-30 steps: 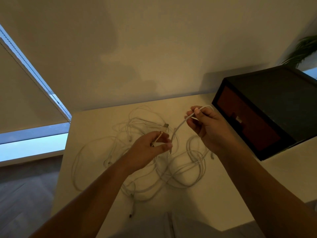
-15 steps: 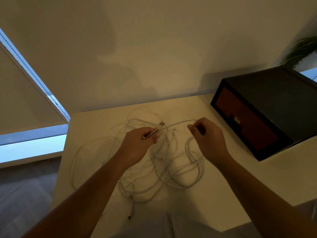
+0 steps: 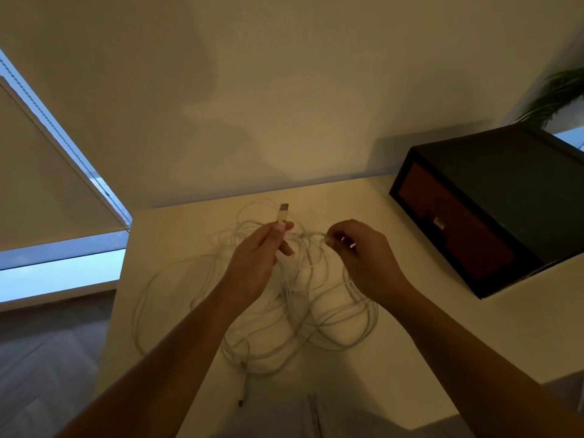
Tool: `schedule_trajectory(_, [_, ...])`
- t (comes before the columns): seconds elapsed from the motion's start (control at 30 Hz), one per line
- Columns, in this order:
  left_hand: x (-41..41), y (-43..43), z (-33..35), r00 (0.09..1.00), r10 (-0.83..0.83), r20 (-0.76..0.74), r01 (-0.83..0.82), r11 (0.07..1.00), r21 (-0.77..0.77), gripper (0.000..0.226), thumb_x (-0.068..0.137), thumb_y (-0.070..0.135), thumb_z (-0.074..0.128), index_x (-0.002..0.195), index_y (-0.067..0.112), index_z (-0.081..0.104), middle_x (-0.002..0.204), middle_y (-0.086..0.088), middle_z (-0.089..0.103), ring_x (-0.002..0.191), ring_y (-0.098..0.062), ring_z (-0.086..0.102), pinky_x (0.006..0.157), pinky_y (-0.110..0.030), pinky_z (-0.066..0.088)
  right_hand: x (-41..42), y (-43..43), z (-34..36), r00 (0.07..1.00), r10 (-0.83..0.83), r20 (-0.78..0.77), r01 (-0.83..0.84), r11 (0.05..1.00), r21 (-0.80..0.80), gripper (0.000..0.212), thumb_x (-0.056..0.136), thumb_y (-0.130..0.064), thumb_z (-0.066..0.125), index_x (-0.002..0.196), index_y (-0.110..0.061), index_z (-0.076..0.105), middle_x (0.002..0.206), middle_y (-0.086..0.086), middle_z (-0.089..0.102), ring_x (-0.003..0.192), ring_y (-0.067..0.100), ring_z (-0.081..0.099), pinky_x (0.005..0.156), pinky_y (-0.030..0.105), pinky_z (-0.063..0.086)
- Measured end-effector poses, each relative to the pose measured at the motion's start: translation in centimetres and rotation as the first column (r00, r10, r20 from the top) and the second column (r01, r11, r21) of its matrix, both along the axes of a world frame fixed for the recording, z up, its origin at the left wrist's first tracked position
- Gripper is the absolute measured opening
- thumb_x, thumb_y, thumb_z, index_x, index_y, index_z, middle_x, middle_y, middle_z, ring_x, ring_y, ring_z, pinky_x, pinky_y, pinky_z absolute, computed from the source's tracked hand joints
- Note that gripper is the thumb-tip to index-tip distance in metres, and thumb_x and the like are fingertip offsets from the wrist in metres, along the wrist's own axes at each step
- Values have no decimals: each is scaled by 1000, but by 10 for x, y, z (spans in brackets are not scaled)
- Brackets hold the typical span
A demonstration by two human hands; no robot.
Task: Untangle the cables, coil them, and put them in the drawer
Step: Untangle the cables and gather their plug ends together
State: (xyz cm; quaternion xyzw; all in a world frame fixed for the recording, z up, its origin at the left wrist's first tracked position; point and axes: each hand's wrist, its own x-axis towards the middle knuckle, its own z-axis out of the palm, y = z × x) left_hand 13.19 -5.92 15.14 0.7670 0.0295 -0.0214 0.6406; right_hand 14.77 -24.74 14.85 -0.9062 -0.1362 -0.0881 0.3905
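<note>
A tangle of white cables [image 3: 331, 320] lies spread over the middle of a pale table [image 3: 442, 358]. My left hand [image 3: 256, 263] pinches one cable just below its USB plug [image 3: 282, 213], which points up and away from me. My right hand [image 3: 363, 257] pinches the same white cable a short way to the right, fingers curled, above the tangle. A black drawer unit [image 3: 505, 191] with a reddish-brown drawer front [image 3: 455, 229] stands shut at the right of the table.
A loose cable end with a plug [image 3: 241, 403] lies near the table's front edge. A wall runs behind the table, a window with blinds is at the left, and a plant [image 3: 559, 96] shows at the far right.
My left hand has turned the plug end upward and lifted it. My right hand has come down and closer to the left hand, still holding the cable.
</note>
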Motion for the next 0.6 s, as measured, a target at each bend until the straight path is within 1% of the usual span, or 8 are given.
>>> schedule_trajectory(0.07, [-1, 0, 0, 1000, 28, 14, -27, 995, -96, 29, 103, 26, 37, 107, 30, 66, 75, 6, 60, 53, -1, 40, 54, -20, 34, -1, 1, 6, 983, -27, -183, 67, 974, 216, 10, 93, -12, 59, 86, -16, 65, 80, -5, 66, 70, 6, 58, 62, 11, 42])
schedule_trajectory(0.1, [-1, -1, 0, 999, 25, 26, -22, 994, -111, 30, 103, 21, 38, 105, 29, 66, 74, 6, 59, 55, -3, 41, 55, -20, 35, -2, 2, 9, 969, -13, -248, 84, 957, 279, 11, 93, -12, 58, 87, -14, 66, 78, -5, 67, 67, 1, 58, 61, 11, 43])
schedule_trajectory(0.17, [-2, -4, 1, 1000, -3, 13, 5, 991, -135, 29, 101, 13, 42, 100, 27, 68, 75, 9, 62, 62, -4, 49, 63, -21, 43, -5, 7, 14, 943, 43, -329, 85, 928, 362, 13, 94, -12, 56, 91, -8, 68, 75, -2, 67, 62, -3, 56, 58, 9, 42])
schedule_trajectory(0.23, [-3, -9, 3, 998, -41, -46, 31, 979, -200, 27, 99, 8, 46, 96, 22, 68, 79, 11, 67, 72, -4, 59, 74, -22, 51, -9, 11, 15, 919, 102, -380, 77, 900, 428, 14, 94, -12, 56, 93, -4, 67, 74, -1, 66, 62, 0, 56, 57, 11, 43])
schedule_trajectory(0.33, [-4, -14, 6, 992, -79, -96, 45, 948, -315, 21, 97, 4, 50, 97, 15, 68, 86, 6, 71, 85, -8, 68, 83, -28, 56, -13, 18, 14, 906, 153, -394, 50, 886, 460, 15, 95, -12, 54, 93, -5, 67, 74, -1, 66, 64, 0, 56, 59, 10, 43])
schedule_trajectory(0.43, [-5, -12, 7, 989, -86, -123, 27, 907, -421, 17, 94, 2, 53, 101, 10, 67, 92, -4, 71, 90, -17, 69, 86, -35, 56, -15, 22, 9, 922, 161, -352, 19, 889, 458, 14, 95, -10, 54, 90, -8, 67, 76, -1, 65, 71, 3, 58, 68, 14, 45])
schedule_trajectory(0.53, [-5, -12, 6, 986, -87, -140, 15, 894, -448, 17, 93, 2, 54, 103, 11, 66, 90, -3, 72, 90, -16, 69, 84, -34, 56, -17, 23, 7, 919, 200, -341, -13, 877, 481, 17, 96, -8, 51, 89, -12, 66, 76, 0, 63, 72, 11, 56, 69, 26, 45])
schedule_trajectory(0.6, [-4, -11, 5, 985, -96, -141, 22, 891, -453, 18, 95, 3, 52, 103, 11, 66, 91, -3, 72, 90, -15, 69, 80, -31, 56, -18, 23, 8, 908, 243, -341, -41, 862, 505, 22, 97, -4, 48, 88, -14, 65, 72, -5, 61, 69, 8, 55, 67, 23, 45])
